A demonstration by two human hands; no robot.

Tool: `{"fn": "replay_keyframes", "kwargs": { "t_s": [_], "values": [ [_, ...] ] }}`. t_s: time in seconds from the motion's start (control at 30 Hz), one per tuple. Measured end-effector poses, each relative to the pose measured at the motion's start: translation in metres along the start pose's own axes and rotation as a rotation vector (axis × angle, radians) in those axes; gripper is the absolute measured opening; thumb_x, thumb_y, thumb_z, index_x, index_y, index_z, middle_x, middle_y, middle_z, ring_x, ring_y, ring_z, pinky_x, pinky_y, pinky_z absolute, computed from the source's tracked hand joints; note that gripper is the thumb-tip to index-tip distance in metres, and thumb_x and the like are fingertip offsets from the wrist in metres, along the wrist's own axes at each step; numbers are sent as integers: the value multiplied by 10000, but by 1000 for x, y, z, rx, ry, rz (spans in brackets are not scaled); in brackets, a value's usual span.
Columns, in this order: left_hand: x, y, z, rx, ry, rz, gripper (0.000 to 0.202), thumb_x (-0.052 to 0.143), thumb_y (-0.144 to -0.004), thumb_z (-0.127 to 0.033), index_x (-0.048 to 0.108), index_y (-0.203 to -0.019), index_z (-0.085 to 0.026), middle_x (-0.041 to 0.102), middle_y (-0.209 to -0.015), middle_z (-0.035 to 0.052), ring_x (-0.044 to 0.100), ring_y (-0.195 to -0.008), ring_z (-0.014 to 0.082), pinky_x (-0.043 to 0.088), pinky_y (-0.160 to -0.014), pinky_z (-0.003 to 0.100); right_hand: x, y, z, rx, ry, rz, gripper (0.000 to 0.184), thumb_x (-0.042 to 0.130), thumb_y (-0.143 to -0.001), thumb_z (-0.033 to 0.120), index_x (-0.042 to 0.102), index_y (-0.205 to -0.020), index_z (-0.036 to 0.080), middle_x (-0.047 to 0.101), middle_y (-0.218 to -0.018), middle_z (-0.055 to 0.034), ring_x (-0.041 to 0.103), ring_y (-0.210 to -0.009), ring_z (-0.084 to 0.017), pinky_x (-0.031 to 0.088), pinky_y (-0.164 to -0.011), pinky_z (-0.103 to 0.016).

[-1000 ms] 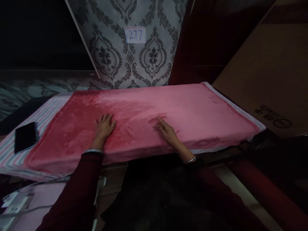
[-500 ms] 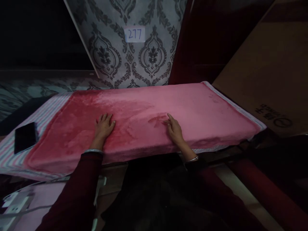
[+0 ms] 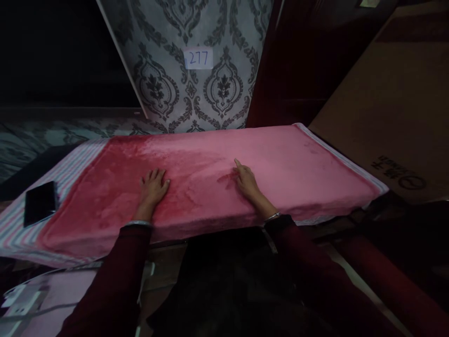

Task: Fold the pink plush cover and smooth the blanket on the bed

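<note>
A pink plush blanket [image 3: 280,154] with striped edging is spread over a long, low surface. On its darker left part my left hand [image 3: 153,189] lies flat, fingers spread, holding nothing. My right hand [image 3: 247,182] is over the middle of the blanket with its index finger stretched forward and the others partly curled beneath. Nothing shows in that hand. Beside the index fingertip is a darker mark [image 3: 224,178] in the pile, partly covered by the hand.
A black smartphone [image 3: 40,203] rests on the striped left end. Behind stand a patterned wall with a paper label [image 3: 199,58] and a dark screen [image 3: 63,56]. A large cardboard box [image 3: 396,103] leans at the right. A power strip [image 3: 23,302] with cables lies at lower left.
My right hand has moved left and slightly forward, across part of the dark mark. My left hand stays on the same spot of the blanket. The view has shifted slightly.
</note>
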State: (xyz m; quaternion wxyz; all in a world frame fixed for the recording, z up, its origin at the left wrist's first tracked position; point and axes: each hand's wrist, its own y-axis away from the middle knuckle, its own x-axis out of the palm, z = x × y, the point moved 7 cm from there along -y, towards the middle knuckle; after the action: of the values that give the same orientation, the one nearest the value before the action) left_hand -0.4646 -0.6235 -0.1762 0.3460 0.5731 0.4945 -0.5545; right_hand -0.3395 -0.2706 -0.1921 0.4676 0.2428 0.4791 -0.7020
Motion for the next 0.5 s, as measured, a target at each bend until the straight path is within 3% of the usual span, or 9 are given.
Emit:
{"fn": "replay_keyframes", "kwargs": {
  "t_s": [0.3,0.5],
  "values": [
    [1,0,1,-11,14,-11,642,379,-996,-431,492,-1576,-179,395,-1683,152,311,-1574,361,225,-1271,641,7,-17,3,55,57,42,697,469,-905,99,458,-1599,156,713,-1313,-187,522,-1350,-357,440,-1114,-556],
    [1,0,1,-9,11,11,638,370,-1006,-436,480,-1582,-185,380,-1692,147,295,-1581,356,217,-1273,638,3,9,19,-29,-11,55,692,499,-891,126,486,-1582,168,768,-1122,-144,632,-1120,-315,491,-1036,-507]
  ]
}}
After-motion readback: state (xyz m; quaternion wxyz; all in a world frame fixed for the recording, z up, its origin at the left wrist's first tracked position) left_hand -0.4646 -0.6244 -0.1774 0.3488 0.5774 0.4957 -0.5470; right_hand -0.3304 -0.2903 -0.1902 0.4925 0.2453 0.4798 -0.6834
